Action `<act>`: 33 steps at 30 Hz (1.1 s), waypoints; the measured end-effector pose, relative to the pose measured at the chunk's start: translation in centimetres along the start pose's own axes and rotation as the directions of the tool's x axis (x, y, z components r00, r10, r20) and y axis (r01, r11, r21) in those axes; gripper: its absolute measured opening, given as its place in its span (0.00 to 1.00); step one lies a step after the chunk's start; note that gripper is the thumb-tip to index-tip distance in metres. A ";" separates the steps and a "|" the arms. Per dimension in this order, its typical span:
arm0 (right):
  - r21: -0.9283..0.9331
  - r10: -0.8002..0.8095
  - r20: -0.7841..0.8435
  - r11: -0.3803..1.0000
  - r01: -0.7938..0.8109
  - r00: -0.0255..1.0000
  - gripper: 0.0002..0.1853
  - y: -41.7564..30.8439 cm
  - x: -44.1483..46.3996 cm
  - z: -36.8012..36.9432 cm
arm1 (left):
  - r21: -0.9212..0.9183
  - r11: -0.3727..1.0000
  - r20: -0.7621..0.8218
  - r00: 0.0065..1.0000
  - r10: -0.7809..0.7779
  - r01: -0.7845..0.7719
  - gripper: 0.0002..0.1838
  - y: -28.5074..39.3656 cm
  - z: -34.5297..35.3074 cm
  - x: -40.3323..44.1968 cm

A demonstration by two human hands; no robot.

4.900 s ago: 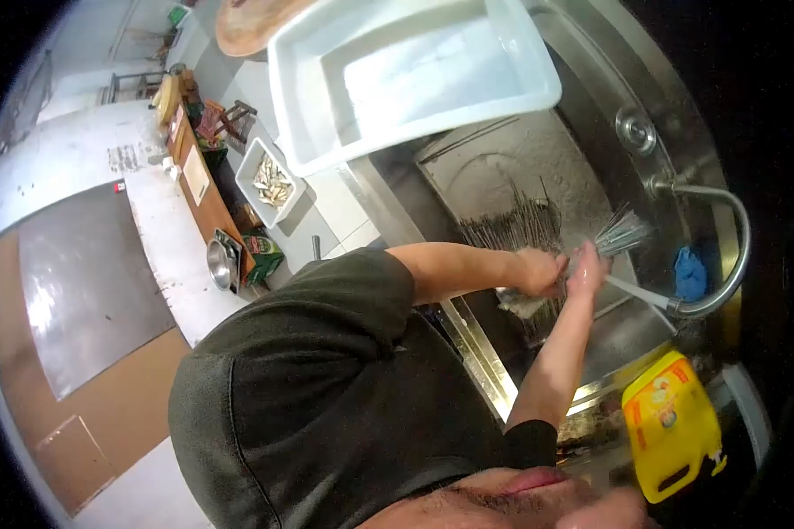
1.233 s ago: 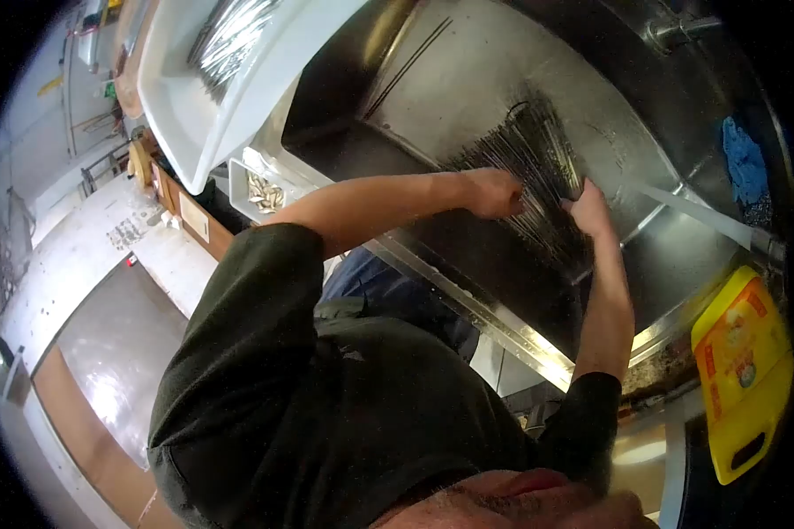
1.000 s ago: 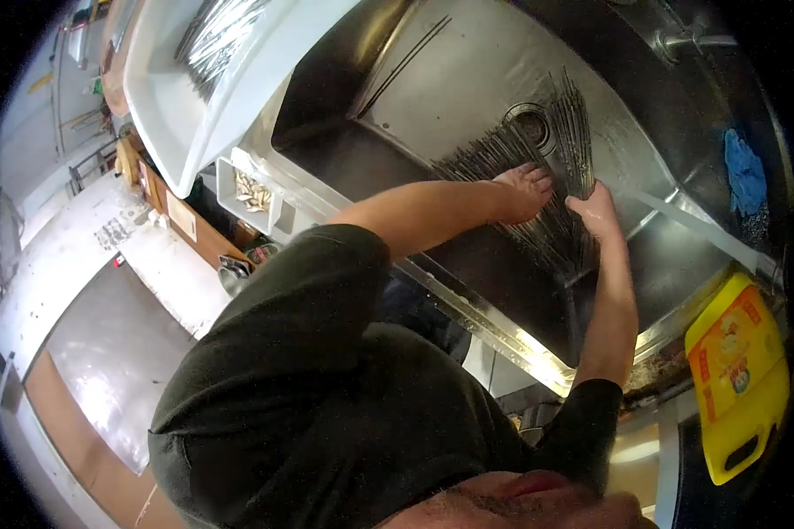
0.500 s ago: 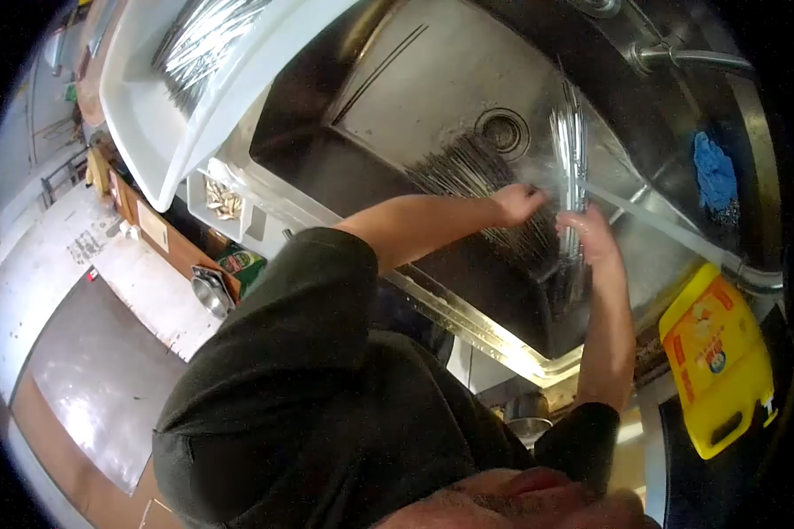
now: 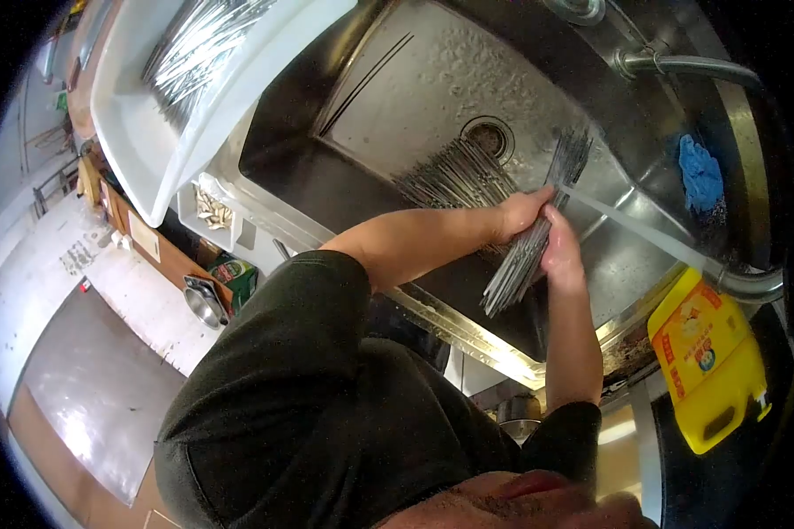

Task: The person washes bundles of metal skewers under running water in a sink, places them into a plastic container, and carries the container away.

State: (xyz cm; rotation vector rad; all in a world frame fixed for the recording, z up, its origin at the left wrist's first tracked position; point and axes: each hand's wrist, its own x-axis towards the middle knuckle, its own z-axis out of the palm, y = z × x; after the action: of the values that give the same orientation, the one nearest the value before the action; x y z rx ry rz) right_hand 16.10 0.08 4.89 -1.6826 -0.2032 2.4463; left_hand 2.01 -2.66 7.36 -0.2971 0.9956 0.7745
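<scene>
Both my hands are closed round one bundle of thin metal skewers (image 5: 514, 275), held at a slant over the sink. My left hand (image 5: 520, 214) grips the bundle at its middle from the left. Against its right side, just below, my right hand (image 5: 559, 246) is wrapped round it too. A stream of water (image 5: 631, 224) runs from the tap (image 5: 750, 284) onto the bundle close to my fingers. Another pile of skewers (image 5: 459, 176) lies on the sink floor behind my left hand, partly hidden by my forearm.
The metal sink (image 5: 397, 97) has a drain (image 5: 487, 138) and two loose skewers (image 5: 366, 84). A white tub (image 5: 123, 150) with more skewers stands at left. A blue cloth (image 5: 700, 174) and a yellow jug (image 5: 710, 361) are at right. A small tray (image 5: 212, 212) sits by the rim.
My left hand has moved onto the bundle held in my right hand. The bundle has tilted from nearly upright in view to a slant, its lower end now to the left.
</scene>
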 end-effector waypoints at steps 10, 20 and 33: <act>-0.372 -0.205 -0.295 0.924 0.085 0.933 0.20 -4.7 2.3 2.6 | 0.017 0.998 0.002 0.998 -0.063 0.063 0.31 4.3 2.7 -0.3; -0.617 -0.174 -0.360 0.781 -0.094 0.916 0.28 -8.3 3.4 6.3 | 0.856 -0.186 0.516 0.797 0.314 -0.482 0.19 0.9 -1.2 6.8; -0.319 -0.246 -0.143 0.928 0.191 0.959 0.28 -8.1 4.0 6.0 | 0.510 0.859 0.003 0.999 0.042 -0.037 0.27 3.8 -0.8 3.0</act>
State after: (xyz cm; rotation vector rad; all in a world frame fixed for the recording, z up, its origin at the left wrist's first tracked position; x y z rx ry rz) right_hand 9.59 8.70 5.02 -1.8716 -0.7337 2.1678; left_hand -0.23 0.89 4.89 0.1835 1.1785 0.5174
